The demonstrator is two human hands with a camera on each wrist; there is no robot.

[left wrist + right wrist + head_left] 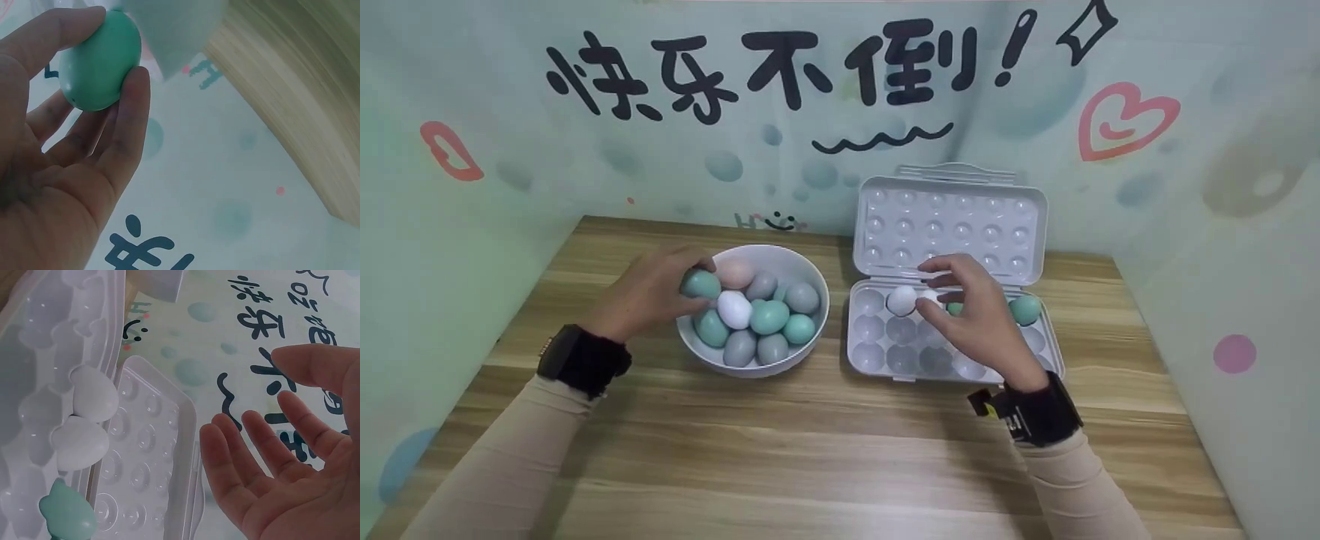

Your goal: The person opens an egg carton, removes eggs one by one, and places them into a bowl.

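Note:
My left hand (pixel 649 289) pinches a green egg (pixel 101 62) between thumb and fingers at the left rim of a white bowl (pixel 772 257). Inside the bowl lie several green, grey, white and pinkish eggs. Over the egg carton (pixel 870 328), my right hand (pixel 981 326) hovers with spread fingers and holds nothing, as the right wrist view shows. Along the carton's back row sit a white egg (pixel 94 394), a second white egg (pixel 81 443) beside it, and green ones, including a green egg (pixel 1024 310) at the right end. My right hand partly hides that row.
The carton's dimpled lid (pixel 952 225) stands raised behind it, near the printed cloth backdrop (pixel 780 172). Bowl and carton stand side by side on a wooden table (pixel 810 450). Cloth walls border the left and right sides.

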